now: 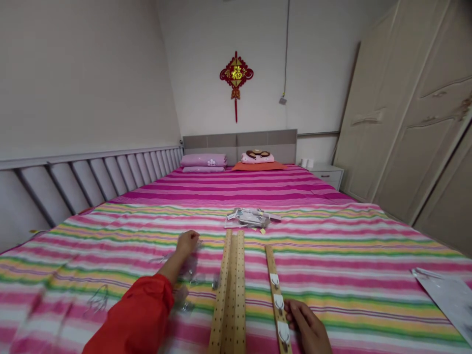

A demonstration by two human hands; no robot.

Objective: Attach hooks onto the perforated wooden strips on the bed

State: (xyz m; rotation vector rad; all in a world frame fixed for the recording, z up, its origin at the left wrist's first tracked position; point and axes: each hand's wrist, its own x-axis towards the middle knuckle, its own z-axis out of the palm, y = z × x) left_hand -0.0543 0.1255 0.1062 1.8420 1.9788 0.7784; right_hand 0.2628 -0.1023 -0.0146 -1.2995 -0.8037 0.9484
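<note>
My left hand [188, 242] reaches out over the striped sheet with its fingers pinched together. What they hold, if anything, is too small to make out. Small clear plastic pieces [190, 275] lie scattered below that hand. Right of them, long wooden strips with rows of holes [240, 290] run away from me side by side. A separate narrow wooden strip [270, 258] lies further right and carries white hooks, the middle hook [279, 302] among them. My right hand [309, 327] is closed at this strip's right edge, fingertips beside the middle hook.
Clear plastic packets [249, 217] lie beyond the long strips. A flat plastic bag [444, 300] rests at the right. Thin wire or string [98, 300] lies at the left. Pillows [204, 161] are at the headboard, and a slatted rail [92, 172] borders the left side.
</note>
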